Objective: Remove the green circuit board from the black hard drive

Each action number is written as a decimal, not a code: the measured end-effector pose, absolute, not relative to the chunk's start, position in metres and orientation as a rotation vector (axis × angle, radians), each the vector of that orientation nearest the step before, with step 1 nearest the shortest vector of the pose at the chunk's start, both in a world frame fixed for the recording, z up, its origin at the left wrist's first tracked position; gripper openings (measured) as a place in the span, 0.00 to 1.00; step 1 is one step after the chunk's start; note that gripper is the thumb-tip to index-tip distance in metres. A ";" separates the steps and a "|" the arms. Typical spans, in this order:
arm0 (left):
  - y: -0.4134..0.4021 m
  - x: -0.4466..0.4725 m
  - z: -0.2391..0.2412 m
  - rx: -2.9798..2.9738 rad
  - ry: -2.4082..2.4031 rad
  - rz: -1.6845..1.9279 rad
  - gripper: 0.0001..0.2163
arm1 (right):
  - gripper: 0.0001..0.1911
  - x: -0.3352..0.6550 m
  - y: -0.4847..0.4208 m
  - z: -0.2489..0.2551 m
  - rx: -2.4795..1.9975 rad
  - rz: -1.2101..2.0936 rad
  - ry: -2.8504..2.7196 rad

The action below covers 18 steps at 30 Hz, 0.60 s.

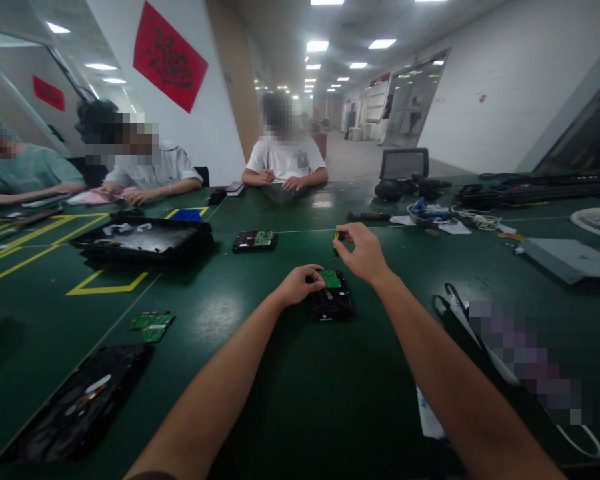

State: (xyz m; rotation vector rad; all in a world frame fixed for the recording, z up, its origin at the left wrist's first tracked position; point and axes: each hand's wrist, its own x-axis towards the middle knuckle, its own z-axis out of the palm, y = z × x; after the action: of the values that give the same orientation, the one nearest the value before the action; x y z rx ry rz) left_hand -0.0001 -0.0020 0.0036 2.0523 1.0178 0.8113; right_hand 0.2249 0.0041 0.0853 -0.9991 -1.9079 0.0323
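Note:
A black hard drive [334,305] lies on the green table in front of me, with a green circuit board [332,279] at its far end. My left hand [301,287] is closed on the drive's left edge, its fingertips reaching over the board. Just above the far end, my right hand [364,252] pinches a small yellow-and-black screwdriver [337,241] held upright. Its thin shaft points down towards the board; whether the tip touches a screw is too small to tell.
Another hard drive [254,241] lies beyond my left hand. Loose circuit boards [153,325] and an opened black drive casing [80,400] are at left, below a black tray [145,243]. Cables [535,190] and a grey metal box [570,259] lie right. Several people sit opposite.

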 end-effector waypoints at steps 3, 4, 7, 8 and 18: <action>-0.003 0.000 0.006 2.052 1.029 0.802 0.05 | 0.15 0.226 0.006 0.085 -0.998 0.076 -1.906; -0.004 0.000 0.006 2.051 1.032 0.798 0.05 | 0.16 0.226 0.006 0.085 -1.005 0.100 -1.885; -0.005 0.001 0.009 2.049 1.028 0.799 0.05 | 0.14 0.225 0.005 0.085 -1.015 0.118 -1.857; -0.005 0.002 0.009 2.050 1.024 0.803 0.05 | 0.13 0.225 0.004 0.086 -1.009 0.099 -1.871; -0.004 0.005 0.007 2.034 1.066 0.821 0.04 | 0.12 0.226 0.001 0.090 -1.028 0.095 -1.826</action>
State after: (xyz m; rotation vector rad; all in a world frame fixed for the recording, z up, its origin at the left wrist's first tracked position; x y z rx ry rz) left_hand 0.0051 -0.0044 0.0066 2.0336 1.0656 0.8210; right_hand 0.2261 0.0013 0.0897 -1.0283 -1.8260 0.0950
